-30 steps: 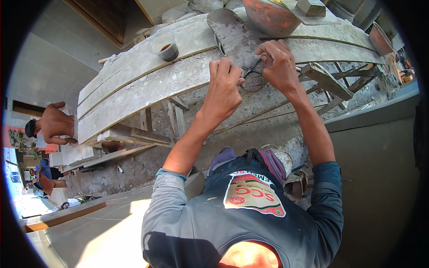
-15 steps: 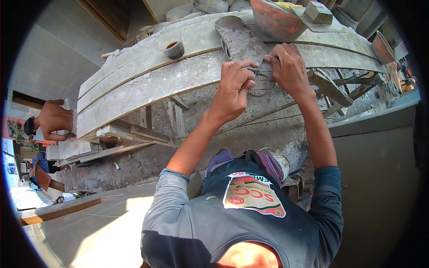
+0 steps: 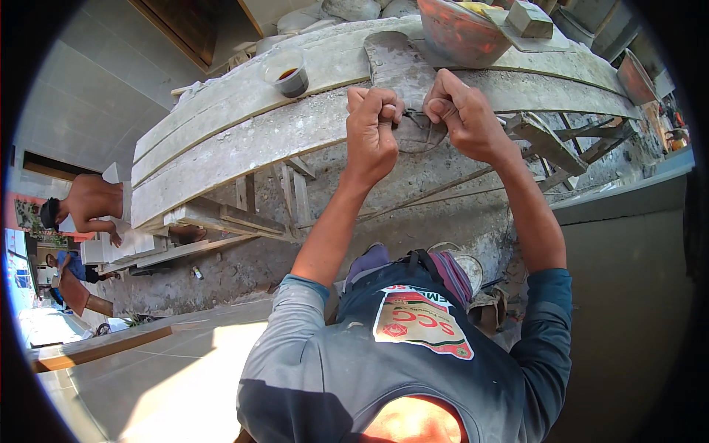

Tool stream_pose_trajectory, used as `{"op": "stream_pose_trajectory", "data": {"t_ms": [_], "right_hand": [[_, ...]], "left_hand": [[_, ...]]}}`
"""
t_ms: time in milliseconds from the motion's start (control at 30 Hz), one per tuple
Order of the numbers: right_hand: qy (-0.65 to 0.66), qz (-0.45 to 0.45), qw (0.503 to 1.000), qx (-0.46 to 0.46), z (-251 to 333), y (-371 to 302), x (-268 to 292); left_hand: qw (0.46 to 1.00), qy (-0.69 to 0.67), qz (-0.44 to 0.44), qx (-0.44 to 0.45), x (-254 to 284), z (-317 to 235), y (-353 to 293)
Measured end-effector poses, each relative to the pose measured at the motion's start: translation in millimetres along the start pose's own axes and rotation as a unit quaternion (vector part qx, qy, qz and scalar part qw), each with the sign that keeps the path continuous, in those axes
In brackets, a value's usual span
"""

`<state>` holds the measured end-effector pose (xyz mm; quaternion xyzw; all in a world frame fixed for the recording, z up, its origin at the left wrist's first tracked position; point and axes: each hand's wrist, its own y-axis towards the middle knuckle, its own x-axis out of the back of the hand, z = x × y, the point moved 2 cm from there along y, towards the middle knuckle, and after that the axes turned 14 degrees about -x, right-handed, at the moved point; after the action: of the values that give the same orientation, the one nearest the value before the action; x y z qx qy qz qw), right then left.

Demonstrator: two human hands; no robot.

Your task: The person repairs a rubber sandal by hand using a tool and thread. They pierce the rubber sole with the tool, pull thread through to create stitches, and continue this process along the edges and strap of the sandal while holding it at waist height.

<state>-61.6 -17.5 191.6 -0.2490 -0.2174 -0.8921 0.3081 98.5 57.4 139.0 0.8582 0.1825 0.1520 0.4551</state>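
Observation:
A thin dark cord or wire (image 3: pixel 424 150) runs between my two hands, and a loop of it hangs below them. My left hand (image 3: pixel 371 133) is closed on one side of it, thumb pressed to curled fingers. On the other side my right hand (image 3: pixel 467 118) pinches it, fingers curled in. Both hands are raised before the near edge of the plank platform (image 3: pixel 244 151), a short way apart. Just beyond them lies a dusty grey flat piece with a rounded end (image 3: pixel 391 59), partly hidden by my hands. What exactly the fingertips grip is too small to make out.
A clear cup of dark liquid (image 3: pixel 293 83) stands on the planks at left. A reddish, mortar-smeared basin (image 3: pixel 461 37) and a pale block (image 3: pixel 530 20) sit at the far right. Wooden trestle legs (image 3: pixel 295 196) are below. A shirtless person (image 3: pixel 92 199) works at far left.
My hands have drawn apart, mainly the left hand moving left, and have turned so that the fists are more upright. The cord stays between them. The person at left has shifted an arm.

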Motion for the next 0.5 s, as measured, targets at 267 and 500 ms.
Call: {"op": "stream_pose_trajectory", "data": {"t_ms": [267, 500], "right_hand": [[-0.188, -0.152, 0.962, 0.129, -0.7, 4.6, 1.5], [0.1, -0.268, 0.946, 0.15, 12.8, 38.5, 20.6]], "left_hand": [[0.995, 0.078, 0.009, -0.054, 6.7, 1.7, 23.1], [0.998, -0.06, -0.014, 0.023, 1.9, -32.2, 105.6]]}}
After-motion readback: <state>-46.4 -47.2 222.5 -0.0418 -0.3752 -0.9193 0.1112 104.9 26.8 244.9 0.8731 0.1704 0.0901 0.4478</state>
